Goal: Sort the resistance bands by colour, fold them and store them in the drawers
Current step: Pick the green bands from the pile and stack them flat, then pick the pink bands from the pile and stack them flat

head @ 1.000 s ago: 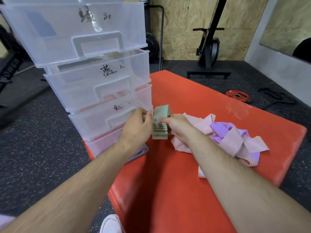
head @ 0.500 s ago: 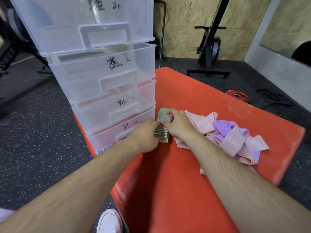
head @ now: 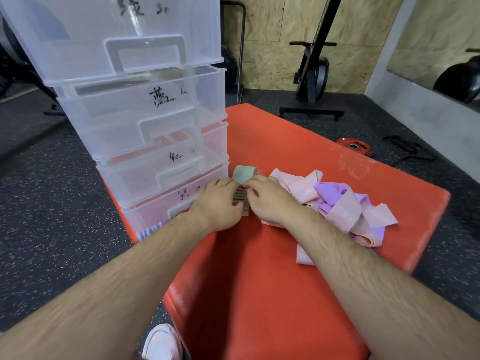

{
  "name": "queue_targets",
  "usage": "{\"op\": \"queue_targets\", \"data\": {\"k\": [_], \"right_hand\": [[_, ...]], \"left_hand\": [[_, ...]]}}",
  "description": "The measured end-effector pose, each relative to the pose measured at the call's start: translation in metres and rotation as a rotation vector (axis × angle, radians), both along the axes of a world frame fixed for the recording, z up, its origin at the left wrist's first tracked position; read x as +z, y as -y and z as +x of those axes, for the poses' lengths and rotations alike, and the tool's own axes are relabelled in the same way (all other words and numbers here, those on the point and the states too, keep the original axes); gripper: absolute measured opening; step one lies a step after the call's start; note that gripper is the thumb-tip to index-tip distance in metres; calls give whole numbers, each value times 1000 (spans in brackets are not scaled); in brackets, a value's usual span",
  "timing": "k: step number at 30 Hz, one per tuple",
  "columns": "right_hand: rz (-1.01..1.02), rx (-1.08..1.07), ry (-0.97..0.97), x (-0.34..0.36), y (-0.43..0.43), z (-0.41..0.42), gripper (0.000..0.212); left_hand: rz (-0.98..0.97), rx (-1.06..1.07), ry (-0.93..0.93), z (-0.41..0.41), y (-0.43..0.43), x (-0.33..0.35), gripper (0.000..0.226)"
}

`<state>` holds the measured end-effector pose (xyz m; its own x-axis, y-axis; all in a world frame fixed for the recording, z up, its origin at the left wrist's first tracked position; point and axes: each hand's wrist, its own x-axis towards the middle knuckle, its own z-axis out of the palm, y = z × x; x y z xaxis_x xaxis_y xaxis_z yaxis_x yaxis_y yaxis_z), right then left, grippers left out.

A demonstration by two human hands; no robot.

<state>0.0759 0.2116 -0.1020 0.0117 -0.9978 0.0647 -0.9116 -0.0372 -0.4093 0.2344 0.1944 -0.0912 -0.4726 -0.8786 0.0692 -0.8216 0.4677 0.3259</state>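
1. Head view, far left: a stack of four clear plastic drawers (head: 145,105) is seen standing on the left corner of a red mat (head: 259,281), each drawer front marked with dark handwriting and fitted with a moulded handle.
2. At the foot of the stack, a row of pale blue ridges (head: 150,231) is visible beside the lowest drawer (head: 155,211); what they belong to cannot be told.
3. Just right of the lowest drawer, the left hand (head: 218,203) is laid palm down on the mat, its fingers closed against the left side of a folded green band (head: 242,187).
4. The green band is held between both hands, folded into a compact packet; its layered edges are shown between the knuckles, and one flat end sticks up beyond the fingers.
5. The right hand (head: 272,201) is pressed to the packet's right side, fingers curled over its top.
6. Right of the hands, a loose heap of pink bands (head: 298,188) and purple bands (head: 330,192) is spread on the mat, tangled together and touching the right forearm.
7. Further right, a red weight plate (head: 354,146) is seen on the dark speckled floor (head: 52,203).
8. At the bottom edge, a white shoe (head: 162,344) is visible beside the mat.
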Motion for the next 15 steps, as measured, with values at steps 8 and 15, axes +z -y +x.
{"op": "queue_targets", "data": {"k": [8, 15], "right_hand": [[-34, 31, -5, 7, -11, -5, 42], [-19, 39, 10, 12, -20, -12, 43]], "left_hand": [[-31, 5, 35, 0, -1, 1, 47], [-57, -16, 61, -7, -4, 0, 45]]}}
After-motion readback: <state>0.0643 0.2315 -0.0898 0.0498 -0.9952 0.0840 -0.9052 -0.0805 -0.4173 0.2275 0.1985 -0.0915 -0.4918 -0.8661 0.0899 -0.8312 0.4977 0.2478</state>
